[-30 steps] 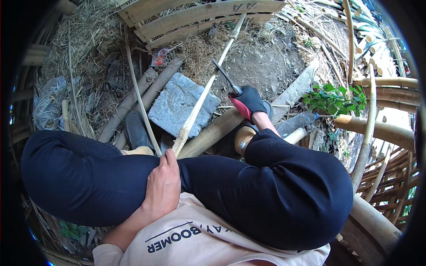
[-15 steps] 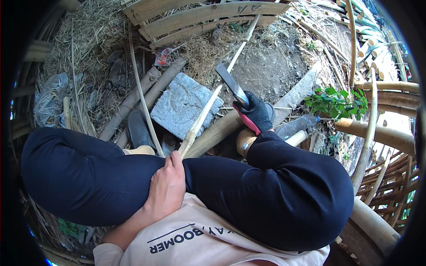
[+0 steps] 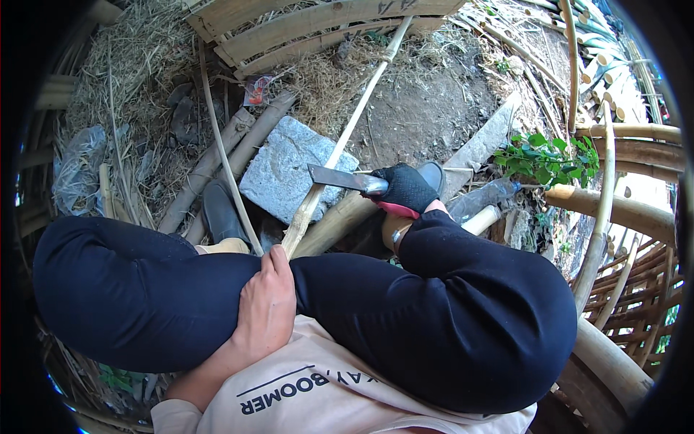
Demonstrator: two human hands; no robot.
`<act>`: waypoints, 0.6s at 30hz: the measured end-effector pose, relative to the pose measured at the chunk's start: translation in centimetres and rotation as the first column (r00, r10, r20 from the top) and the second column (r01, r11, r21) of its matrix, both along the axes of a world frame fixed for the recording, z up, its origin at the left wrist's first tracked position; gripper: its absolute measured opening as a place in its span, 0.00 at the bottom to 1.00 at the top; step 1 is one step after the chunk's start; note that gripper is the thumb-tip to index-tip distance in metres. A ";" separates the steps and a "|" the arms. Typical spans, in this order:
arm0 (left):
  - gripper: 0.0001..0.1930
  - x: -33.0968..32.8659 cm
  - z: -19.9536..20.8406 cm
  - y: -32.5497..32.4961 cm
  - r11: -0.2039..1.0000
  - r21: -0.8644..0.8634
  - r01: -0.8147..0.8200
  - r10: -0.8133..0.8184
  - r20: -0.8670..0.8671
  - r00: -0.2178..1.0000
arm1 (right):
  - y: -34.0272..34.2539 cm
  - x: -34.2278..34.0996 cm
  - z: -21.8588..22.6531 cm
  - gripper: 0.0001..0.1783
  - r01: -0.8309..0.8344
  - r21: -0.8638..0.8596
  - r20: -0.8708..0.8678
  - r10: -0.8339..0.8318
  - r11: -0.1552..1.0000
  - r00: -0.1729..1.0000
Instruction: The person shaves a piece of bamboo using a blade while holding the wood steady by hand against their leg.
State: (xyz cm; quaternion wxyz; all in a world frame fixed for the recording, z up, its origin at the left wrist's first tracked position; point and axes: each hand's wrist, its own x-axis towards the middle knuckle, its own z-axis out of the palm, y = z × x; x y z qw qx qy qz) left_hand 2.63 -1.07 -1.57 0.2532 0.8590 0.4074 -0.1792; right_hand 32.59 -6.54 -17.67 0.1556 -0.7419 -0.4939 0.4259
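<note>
My bare left hand (image 3: 269, 298) is closed round the near end of a long, pale bamboo strip (image 3: 342, 142), close to my lap. The strip slants away to the upper right, passing over a rough grey stone block (image 3: 278, 172). In a black and pink glove, my right hand (image 3: 408, 189) grips a machete with a short, broad, square-ended blade (image 3: 338, 177). Its blade lies across the strip, above the block's right part; whether the edge touches the strip I cannot tell. The handle is mostly hidden in the glove.
A slatted wooden crate (image 3: 318, 25) stands at the far side. Bamboo poles (image 3: 210, 170) lie left of the block, and a thick pole (image 3: 340, 224) runs beneath the strip. At right are a leafy plant (image 3: 542, 160), a plastic bottle (image 3: 484, 200) and a woven bamboo basket (image 3: 640, 304).
My right hand has drawn the machete toward me and left along the strip, turning the blade nearly level. The strip has shifted slightly left; my left hand keeps its hold.
</note>
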 end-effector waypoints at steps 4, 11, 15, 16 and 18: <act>0.11 0.0 0.3 0.1 1.000 0.002 0.000 0.000 0.011 1.000 | 1.1 0.7 0.3 0.19 0.037 -0.040 0.124 -0.032 0.999 0.992; 0.11 0.0 0.0 0.1 1.000 0.025 -0.003 0.003 -0.015 1.000 | 2.3 1.8 -0.7 0.23 0.237 -0.051 0.150 -0.228 0.970 0.962; 0.09 -0.3 0.0 0.1 0.995 0.085 0.061 -0.060 -0.006 0.998 | 2.9 4.7 -1.2 0.21 0.277 0.069 0.323 -0.284 0.958 0.903; 0.09 -0.3 0.0 0.0 0.994 0.092 0.061 -0.061 -0.004 0.998 | 2.6 4.6 0.0 0.21 0.229 0.148 0.313 -0.265 0.962 0.912; 0.09 -0.2 0.2 0.0 0.994 0.088 0.063 -0.063 -0.008 0.998 | 1.9 4.4 0.7 0.25 0.209 0.192 0.285 -0.258 0.959 0.923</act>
